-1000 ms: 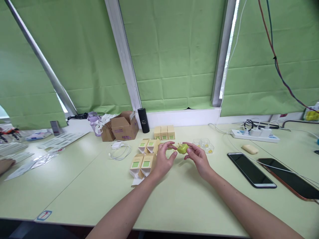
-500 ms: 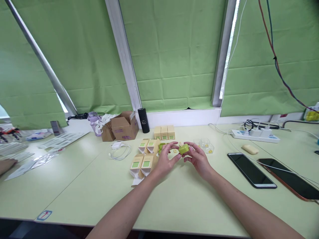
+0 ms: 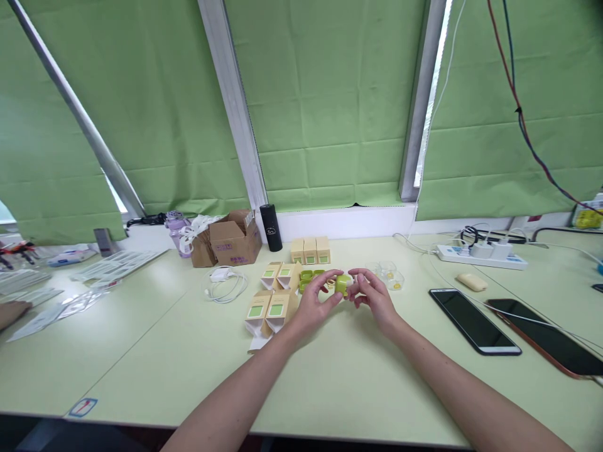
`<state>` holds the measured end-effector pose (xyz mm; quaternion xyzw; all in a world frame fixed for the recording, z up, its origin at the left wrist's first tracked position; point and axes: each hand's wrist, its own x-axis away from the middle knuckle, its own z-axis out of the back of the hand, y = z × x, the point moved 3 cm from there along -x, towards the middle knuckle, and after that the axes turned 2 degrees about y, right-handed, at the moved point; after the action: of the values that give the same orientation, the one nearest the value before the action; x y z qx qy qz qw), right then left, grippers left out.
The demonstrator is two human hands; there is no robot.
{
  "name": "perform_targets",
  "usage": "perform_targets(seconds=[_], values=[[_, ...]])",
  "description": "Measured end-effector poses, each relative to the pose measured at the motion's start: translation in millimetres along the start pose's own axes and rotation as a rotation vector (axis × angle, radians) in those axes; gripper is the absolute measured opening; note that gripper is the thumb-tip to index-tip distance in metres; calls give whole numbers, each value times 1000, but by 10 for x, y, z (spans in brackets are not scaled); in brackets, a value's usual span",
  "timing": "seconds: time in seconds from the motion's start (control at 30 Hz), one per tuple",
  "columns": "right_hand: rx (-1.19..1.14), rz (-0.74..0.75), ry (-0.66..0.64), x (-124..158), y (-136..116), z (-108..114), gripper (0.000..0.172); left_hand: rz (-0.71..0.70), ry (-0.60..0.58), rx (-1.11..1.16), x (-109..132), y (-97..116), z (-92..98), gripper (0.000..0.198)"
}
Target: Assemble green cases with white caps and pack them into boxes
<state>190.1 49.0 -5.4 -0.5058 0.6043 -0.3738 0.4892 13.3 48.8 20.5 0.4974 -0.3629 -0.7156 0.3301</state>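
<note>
Over the middle of the table my left hand (image 3: 316, 302) grips a small glossy green container (image 3: 342, 285) between thumb and fingers. The container is turned on its side, with a pale or clear part at its right. Close against that side are the bent, pinched fingers of my right hand (image 3: 377, 300); what they hold is too small to make out. Behind my left hand sit several green containers (image 3: 306, 276), partly hidden. To the left stand several open cardboard boxes (image 3: 277, 310) with green windows. Clear round cups (image 3: 388, 270) with yellow marks lie beyond my right hand.
Closed small boxes (image 3: 310, 251) stand at the back near a black bottle (image 3: 271, 227) and a brown carton (image 3: 234, 238). A white cable (image 3: 227, 285) lies left. Two phones (image 3: 475, 321), a power strip (image 3: 481, 257) occupy the right. Another person's hand (image 3: 13, 314) is far left.
The green container has been turned on its side and shifted slightly left in my left hand. My right fingers have moved to its right end.
</note>
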Motion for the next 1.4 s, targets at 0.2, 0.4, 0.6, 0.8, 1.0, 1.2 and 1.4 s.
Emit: perform_targets(seconds=[0.2,0.4,0.6,0.8,1.0,1.2,1.4], values=[[487,261,268,-116,-3,259,32,62,108,221,-49,-50,59,46],[1268,566,243,-151,29,323,25,150,115,411,-53,-71,65,57],[1617,561,221,-212,152,335,35,151,100,448,-45,-90,66,57],[1677,546,198,-220,177,344,35,143,82,433,-41,-88,61,58],[1702,540,207,-215,160,331,25,129,73,405,-47,-113,56,57],[1603,560,211,-212,136,323,24,134,80,407,-51,-135,62,58],[872,508,288,-222,49,344,23,131,103,403,-46,-121,88,56]])
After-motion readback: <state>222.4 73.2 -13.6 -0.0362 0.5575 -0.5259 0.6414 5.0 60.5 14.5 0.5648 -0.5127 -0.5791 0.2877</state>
